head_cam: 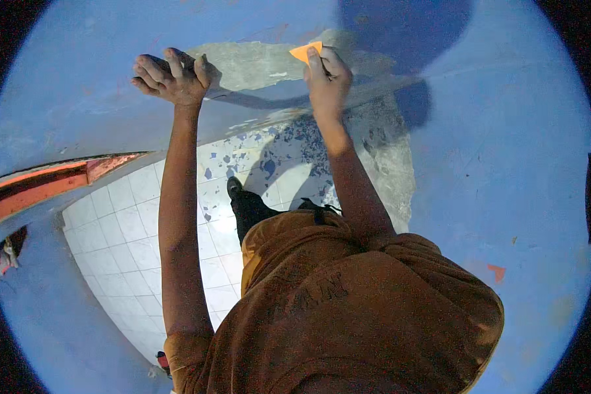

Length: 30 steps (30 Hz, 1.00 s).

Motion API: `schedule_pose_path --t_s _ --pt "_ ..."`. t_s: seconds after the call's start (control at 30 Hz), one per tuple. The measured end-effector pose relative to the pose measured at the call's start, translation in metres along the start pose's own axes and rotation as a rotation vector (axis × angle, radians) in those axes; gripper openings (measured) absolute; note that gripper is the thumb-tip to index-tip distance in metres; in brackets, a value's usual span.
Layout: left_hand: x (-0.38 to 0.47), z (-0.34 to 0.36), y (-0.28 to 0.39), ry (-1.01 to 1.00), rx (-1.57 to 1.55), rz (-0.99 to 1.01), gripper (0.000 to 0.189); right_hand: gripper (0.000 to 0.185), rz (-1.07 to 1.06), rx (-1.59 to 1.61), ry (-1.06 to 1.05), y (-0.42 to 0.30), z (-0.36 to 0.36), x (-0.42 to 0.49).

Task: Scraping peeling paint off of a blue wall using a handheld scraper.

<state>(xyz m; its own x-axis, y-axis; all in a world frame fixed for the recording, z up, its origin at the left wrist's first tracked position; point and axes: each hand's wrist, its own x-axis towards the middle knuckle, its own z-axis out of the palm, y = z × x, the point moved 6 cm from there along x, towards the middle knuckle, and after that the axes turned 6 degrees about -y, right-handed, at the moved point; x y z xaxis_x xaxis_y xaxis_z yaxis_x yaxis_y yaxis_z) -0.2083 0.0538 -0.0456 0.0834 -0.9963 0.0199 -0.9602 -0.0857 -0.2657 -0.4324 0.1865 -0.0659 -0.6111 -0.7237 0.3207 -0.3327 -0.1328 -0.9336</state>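
Note:
My right hand point(328, 81) grips a small orange scraper blade point(306, 51) between thumb and fingers, at the right part of a bare grey patch point(256, 61) on the blue painted wall point(128, 29). To the left of that patch, my left hand point(173, 79) is against the wall with its fingers spread and holds nothing. The patch has ragged paint edges. A second stripped grey area point(386, 162) lies on the adjoining wall beside my right forearm.
Blue paint flakes point(269, 167) lie on the white tiled floor point(128, 216) below, around my dark shoe point(234, 186). An orange-red frame point(39, 189) is set in the wall at the left. A small dark red object point(162, 361) is at the floor's lower edge.

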Motion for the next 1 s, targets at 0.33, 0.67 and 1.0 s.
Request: schedule_pose_path --t_s 0.33,0.67,1.0 --pt "0.0 0.006 -0.001 0.075 -0.041 0.02 0.066 0.021 -0.05 -0.221 -0.065 -0.008 -0.009 -0.002" --pt "-0.005 0.015 -0.013 1.32 -0.732 0.417 0.065 0.02 0.126 0.275 0.006 0.01 0.007 -0.003" --pt "-0.003 0.017 -0.01 1.312 -0.715 0.431 0.062 0.016 -0.002 -0.078 -0.186 0.019 -0.017 -0.002"
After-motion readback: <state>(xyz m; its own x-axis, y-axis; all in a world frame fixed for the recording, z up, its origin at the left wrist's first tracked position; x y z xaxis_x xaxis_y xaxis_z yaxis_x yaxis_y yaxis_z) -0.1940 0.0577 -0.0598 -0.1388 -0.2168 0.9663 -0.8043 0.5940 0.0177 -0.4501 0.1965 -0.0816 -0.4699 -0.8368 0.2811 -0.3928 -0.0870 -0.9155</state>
